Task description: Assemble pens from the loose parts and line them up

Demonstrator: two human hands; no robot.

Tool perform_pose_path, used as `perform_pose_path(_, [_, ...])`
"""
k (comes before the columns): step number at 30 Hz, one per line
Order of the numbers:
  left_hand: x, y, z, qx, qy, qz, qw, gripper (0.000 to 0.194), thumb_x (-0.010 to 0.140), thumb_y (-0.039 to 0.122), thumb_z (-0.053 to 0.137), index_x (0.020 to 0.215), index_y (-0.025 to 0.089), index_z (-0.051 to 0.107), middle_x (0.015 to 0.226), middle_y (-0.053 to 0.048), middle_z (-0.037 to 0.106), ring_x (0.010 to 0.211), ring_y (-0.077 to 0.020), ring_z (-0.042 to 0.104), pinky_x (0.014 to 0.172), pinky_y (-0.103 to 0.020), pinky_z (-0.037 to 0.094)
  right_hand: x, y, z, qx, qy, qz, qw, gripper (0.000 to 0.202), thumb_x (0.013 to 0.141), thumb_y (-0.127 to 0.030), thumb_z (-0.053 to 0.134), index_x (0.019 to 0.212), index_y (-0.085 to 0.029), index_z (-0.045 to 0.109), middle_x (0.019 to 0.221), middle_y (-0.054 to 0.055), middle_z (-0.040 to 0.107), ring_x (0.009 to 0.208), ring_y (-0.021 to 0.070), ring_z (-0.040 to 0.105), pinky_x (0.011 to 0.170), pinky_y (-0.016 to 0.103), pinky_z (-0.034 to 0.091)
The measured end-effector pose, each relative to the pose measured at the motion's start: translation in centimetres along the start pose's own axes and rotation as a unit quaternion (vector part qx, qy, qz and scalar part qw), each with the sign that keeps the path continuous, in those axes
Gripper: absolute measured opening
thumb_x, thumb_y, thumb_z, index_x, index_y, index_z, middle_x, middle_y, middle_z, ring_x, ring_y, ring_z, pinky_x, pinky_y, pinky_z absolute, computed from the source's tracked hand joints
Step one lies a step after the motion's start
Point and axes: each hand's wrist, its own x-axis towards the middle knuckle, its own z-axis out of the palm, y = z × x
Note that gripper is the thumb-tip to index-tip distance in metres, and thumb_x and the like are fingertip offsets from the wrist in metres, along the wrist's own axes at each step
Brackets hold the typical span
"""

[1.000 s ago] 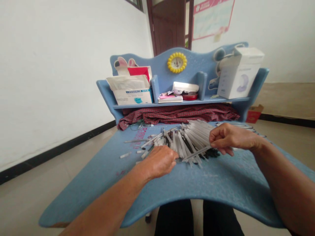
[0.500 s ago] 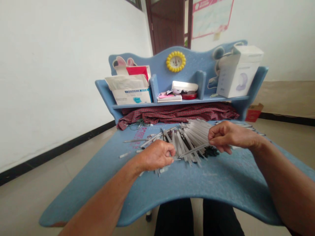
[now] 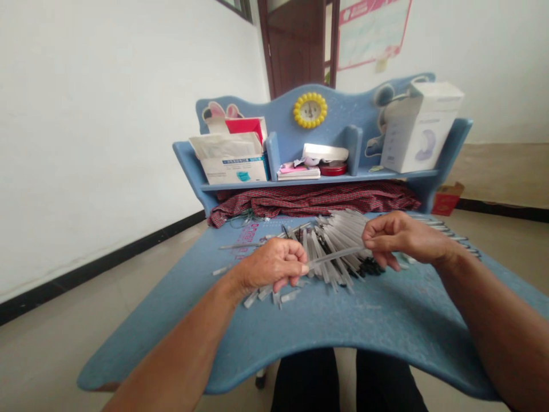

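A translucent pen tube [image 3: 337, 256] spans the gap between my two hands, above the blue desk. My left hand [image 3: 281, 264] pinches its left end between thumb and fingers. The right end is in the closed fingers of my right hand [image 3: 388, 239]. Behind and beneath the tube lies a fanned pile of clear tubes [image 3: 343, 232], with black caps [image 3: 371, 266] near my right hand. Short clear pieces [image 3: 289, 296] lie below my left hand. Several dark-tipped pens [image 3: 454, 232] are spread beyond my right wrist.
The blue desk [image 3: 343, 326] has a curved front edge. At its back, a checked cloth [image 3: 309, 199] lies under a shelf [image 3: 244, 185] holding a mask box [image 3: 235, 170], a red round tin [image 3: 333, 168] and a tall white box [image 3: 418, 134].
My left hand has turned and its thumb now shows on the tube's end. The tube looks more level and slightly higher. The whole view has shifted a little.
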Motion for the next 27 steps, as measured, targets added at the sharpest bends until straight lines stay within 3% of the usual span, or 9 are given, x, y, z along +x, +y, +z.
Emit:
perform_pose_path(3, [0.2,-0.4,-0.4,-0.084,0.013,0.009,0.996,0.016,0.071,0.027,0.062,0.074,0.014,0.055,0.056,0.0,0.063,0.031,-0.0039,0.044,0.031,-0.013,0.022,0.1,0.1,0.1,0.012,0.008,-0.01,1.0,0.03,0.074,-0.042,0.068,0.071,-0.014,0.057,0.051,0.002,0.064,0.034,0.0093,0.053,0.033,0.019,0.038])
perform_pose_path(7, [0.8,-0.9,-1.0,-0.162,0.092,0.041,0.982,0.016,0.068,0.025,0.066,0.071,0.012,0.057,0.052,0.002,0.061,0.03,-0.0025,0.042,0.032,-0.013,0.026,0.6,0.6,0.6,0.022,0.004,-0.011,1.0,0.031,0.072,-0.042,0.07,0.078,-0.014,0.058,0.052,0.001,0.063,0.035,0.009,0.053,0.034,0.018,0.039])
perform_pose_path(11, [1.2,-1.1,-1.5,-0.18,0.163,0.058,0.968,0.016,0.066,0.025,0.068,0.071,0.012,0.061,0.051,0.003,0.057,0.033,-0.002,0.041,0.033,-0.013,0.026,1.3,0.8,2.0,0.009,0.008,-0.016,1.0,0.03,0.074,-0.042,0.067,0.081,-0.014,0.06,0.05,-0.002,0.06,0.033,0.007,0.048,0.032,0.017,0.035])
perform_pose_path(15, [1.2,-1.2,-1.9,-0.184,0.208,0.063,0.959,0.015,0.065,0.024,0.068,0.071,0.012,0.062,0.049,0.004,0.054,0.033,-0.0014,0.037,0.033,-0.014,0.022,1.7,0.5,3.6,-0.027,0.044,-0.022,0.998,0.027,0.079,-0.042,0.06,0.073,-0.015,0.06,0.046,-0.003,0.055,0.031,0.0052,0.042,0.031,0.016,0.027])
perform_pose_path(27, [0.3,-0.7,-2.4,-0.196,0.185,0.07,0.96,0.015,0.063,0.022,0.071,0.064,0.011,0.061,0.045,0.003,0.055,0.028,-0.0012,0.037,0.03,-0.013,0.023,2.1,0.6,4.9,-0.015,0.086,-0.045,0.995,0.025,0.076,-0.039,0.058,0.073,-0.015,0.061,0.045,-0.004,0.049,0.034,0.0051,0.035,0.033,0.018,0.023])
